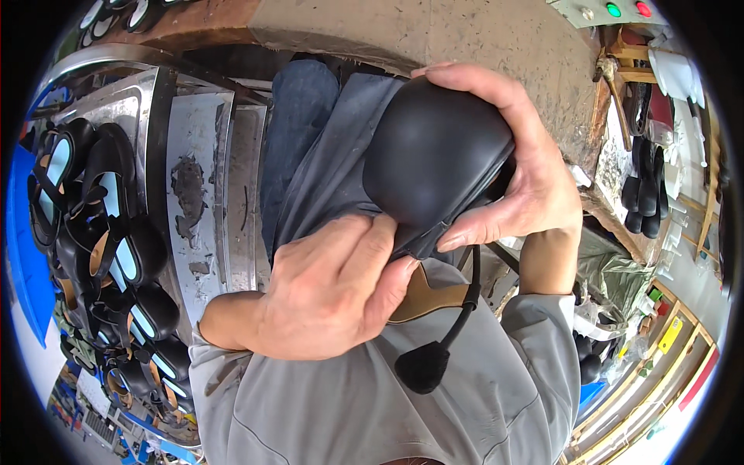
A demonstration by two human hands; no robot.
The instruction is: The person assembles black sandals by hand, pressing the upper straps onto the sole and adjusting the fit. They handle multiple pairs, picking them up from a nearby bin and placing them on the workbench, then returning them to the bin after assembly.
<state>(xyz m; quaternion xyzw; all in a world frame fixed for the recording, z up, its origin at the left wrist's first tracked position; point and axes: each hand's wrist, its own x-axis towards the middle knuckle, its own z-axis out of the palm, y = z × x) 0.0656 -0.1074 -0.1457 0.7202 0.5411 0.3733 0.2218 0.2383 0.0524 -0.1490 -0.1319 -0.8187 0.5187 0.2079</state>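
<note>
A black leather shoe point(434, 147) with a smooth rounded toe is held over my lap, toe turned up and away. My right hand point(527, 170) wraps round its right side, with fingers over the far end and the thumb on the near edge. My left hand point(333, 287) pinches the shoe's lower left edge between bent fingers and thumb; the fingertips are partly hidden. Below my hands shows a tan lining point(438, 296), and a black strap point(425, 364) with a wide, dark end hangs down over my grey shirt. The shoe's sole side is out of sight.
At the left, a metal-framed rack point(159, 116) stands beside several black strapped shoes point(136, 248) with light blue undersides. A worn bench point(496, 31) lies ahead. A hammer point(612, 85) and black shoe parts point(647, 186) hang at the right. A control panel point(597, 11) has green and red buttons.
</note>
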